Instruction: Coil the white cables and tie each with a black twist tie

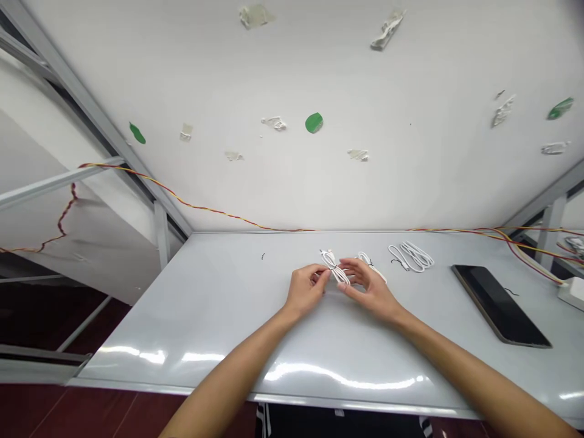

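Observation:
Between my two hands is a white charging cable (329, 260), coiled into a small bundle with a dark twist tie round its middle. My left hand (309, 287) pinches at the tie with thumb and forefinger. From the other side my right hand (368, 289) holds the bundle's lower end between thumb and fingers. Just behind the right hand lies a second white cable bundle (364, 258), also tied and partly hidden by the fingers. Farther right a third white cable (413, 255) rests in loose loops, with a dark twist tie (396, 261) beside its end.
A black tablet or large phone (500, 304) lies on the grey table (219, 304) at the right, near a white power strip (572, 292). Red and yellow twisted wires (205, 208) run along the back wall. A small dark tie (263, 256) lies at the back left.

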{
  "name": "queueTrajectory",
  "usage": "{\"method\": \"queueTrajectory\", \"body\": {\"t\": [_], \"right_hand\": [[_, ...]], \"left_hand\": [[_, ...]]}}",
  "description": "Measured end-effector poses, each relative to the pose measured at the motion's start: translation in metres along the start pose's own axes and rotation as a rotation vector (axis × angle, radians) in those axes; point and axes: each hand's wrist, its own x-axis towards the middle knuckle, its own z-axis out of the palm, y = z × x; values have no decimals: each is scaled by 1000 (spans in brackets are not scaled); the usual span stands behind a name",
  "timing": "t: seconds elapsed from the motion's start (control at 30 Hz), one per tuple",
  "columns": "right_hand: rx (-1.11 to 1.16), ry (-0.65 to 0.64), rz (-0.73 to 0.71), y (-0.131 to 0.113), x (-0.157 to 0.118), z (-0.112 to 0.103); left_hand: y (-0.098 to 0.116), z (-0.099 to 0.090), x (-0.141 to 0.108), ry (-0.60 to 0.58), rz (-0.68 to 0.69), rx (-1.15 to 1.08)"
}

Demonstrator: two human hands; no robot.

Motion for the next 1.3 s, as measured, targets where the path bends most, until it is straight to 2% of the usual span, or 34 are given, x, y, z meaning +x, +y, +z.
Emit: {"method": "queueTrajectory", "body": {"t": [0.07, 0.17, 0.3, 0.4, 0.47, 0.6, 0.7, 0.83, 0.93, 1.0, 1.2, 1.3], "right_hand": [[113, -8, 71, 3, 1, 0], [56, -66, 8, 6, 2, 0], [-89, 33, -150, 5, 1, 1], [-36, 85, -202, 7, -2, 1], [36, 51, -203, 8, -3, -1], [309, -58, -68, 6, -2, -8], [512, -63, 64, 1, 0, -10], [584, -102, 229, 0, 3, -6], [536, -202, 255, 5, 4, -4], [460, -213, 218, 8, 4, -4], [38, -26, -109, 3, 1, -3], [-63, 14, -204, 1, 0, -3]], "left_hand": [[0, -2, -2, -23, 193, 210], [1, -4, -6, -106, 366, 370], [4, -3, -7, -141, 334, 323], [8, -4, -6, -140, 289, 231], [11, -4, -6, -132, 266, 182], [13, -5, -6, -89, 305, 212], [10, -6, -6, -88, 382, 295], [5, -6, -8, -94, 419, 371], [4, -4, -9, -108, 396, 388], [5, -2, -8, -126, 347, 358], [10, -1, -6, -196, 40, 10], [11, -2, -6, -255, -72, -146]]}}
